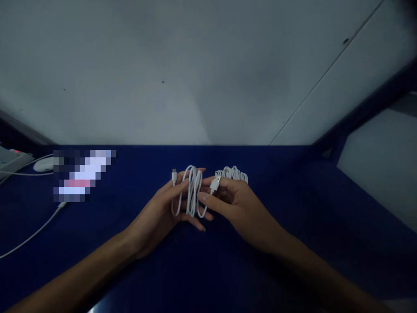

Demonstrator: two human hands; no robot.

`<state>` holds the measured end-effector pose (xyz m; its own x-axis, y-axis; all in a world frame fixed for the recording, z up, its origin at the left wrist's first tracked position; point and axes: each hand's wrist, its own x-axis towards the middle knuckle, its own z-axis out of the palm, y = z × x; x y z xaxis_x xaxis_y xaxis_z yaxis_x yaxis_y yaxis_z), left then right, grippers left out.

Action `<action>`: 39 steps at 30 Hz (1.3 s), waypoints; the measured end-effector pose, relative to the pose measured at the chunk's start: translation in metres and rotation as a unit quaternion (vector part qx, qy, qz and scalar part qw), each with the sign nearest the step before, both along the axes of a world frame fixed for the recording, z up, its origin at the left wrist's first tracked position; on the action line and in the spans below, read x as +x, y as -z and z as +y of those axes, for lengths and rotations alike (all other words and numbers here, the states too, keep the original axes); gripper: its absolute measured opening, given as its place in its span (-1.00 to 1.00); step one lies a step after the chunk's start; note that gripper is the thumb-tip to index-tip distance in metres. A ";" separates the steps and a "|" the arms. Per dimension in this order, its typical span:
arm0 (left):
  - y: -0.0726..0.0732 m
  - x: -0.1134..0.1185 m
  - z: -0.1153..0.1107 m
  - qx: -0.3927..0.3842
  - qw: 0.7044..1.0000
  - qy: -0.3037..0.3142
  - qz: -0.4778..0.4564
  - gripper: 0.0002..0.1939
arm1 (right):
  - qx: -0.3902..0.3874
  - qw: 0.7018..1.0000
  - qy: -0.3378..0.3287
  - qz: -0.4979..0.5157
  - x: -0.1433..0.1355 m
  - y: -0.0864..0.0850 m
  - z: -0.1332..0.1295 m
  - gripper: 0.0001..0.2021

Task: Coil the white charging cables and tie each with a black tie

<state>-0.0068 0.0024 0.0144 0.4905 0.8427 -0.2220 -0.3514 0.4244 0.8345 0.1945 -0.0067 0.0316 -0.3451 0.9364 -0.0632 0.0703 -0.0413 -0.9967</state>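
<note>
A white cable (pixel 194 191) is gathered in loops between my two hands, above the blue surface. My left hand (pixel 164 208) holds the loops from the left, its thumb over them and fingers behind. The cable's small plug (pixel 174 175) points up beside that thumb. My right hand (pixel 243 206) grips the loops from the right with thumb and fingers. The larger USB plug (pixel 215 184) rests at the fingers of my right hand. Just beyond that hand lies more coiled white cable (pixel 233 172), partly hidden by it.
On the left of the blue table (pixel 137 169) lies a lit, pixelated device (pixel 86 174) with a white cord (pixel 39 237). A white rounded object (pixel 44 164) and a power strip (pixel 14 161) are farther left. A pale panel (pixel 163 108) stands behind the table.
</note>
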 end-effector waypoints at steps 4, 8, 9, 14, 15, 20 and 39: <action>0.001 0.002 0.001 -0.002 1.000 0.004 0.004 -0.51 | 0.015 1.000 0.020 -0.016 0.002 0.004 0.000 -0.78; 0.003 0.002 0.000 0.022 0.999 0.019 0.015 -0.49 | 0.040 0.999 0.012 -0.031 0.000 0.005 -0.001 -0.80; 0.004 0.002 0.000 0.025 0.999 0.018 0.021 -0.49 | 0.043 0.998 0.010 -0.032 0.000 0.005 -0.001 -0.77; 0.005 0.001 -0.001 0.025 0.998 0.023 0.047 -0.44 | 0.046 0.998 0.011 -0.047 -0.001 0.004 -0.001 -0.68; 0.006 0.001 -0.002 0.027 0.998 0.025 0.050 -0.43 | 0.048 0.998 0.010 -0.042 -0.001 0.003 -0.001 -0.69; 0.006 0.000 -0.002 0.036 0.997 0.029 0.054 -0.40 | 0.055 0.997 0.021 -0.042 -0.001 0.001 -0.003 -0.72; 0.007 0.001 -0.004 0.037 0.994 0.051 0.087 -0.65 | 0.076 0.994 0.083 0.001 -0.004 0.008 -0.001 -0.52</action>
<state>-0.0058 -0.0018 0.0074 0.5340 0.8076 -0.2501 -0.1566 0.3851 0.9095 0.1909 -0.0075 0.0238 -0.1859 0.9790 0.0832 0.0738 0.0984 -0.9924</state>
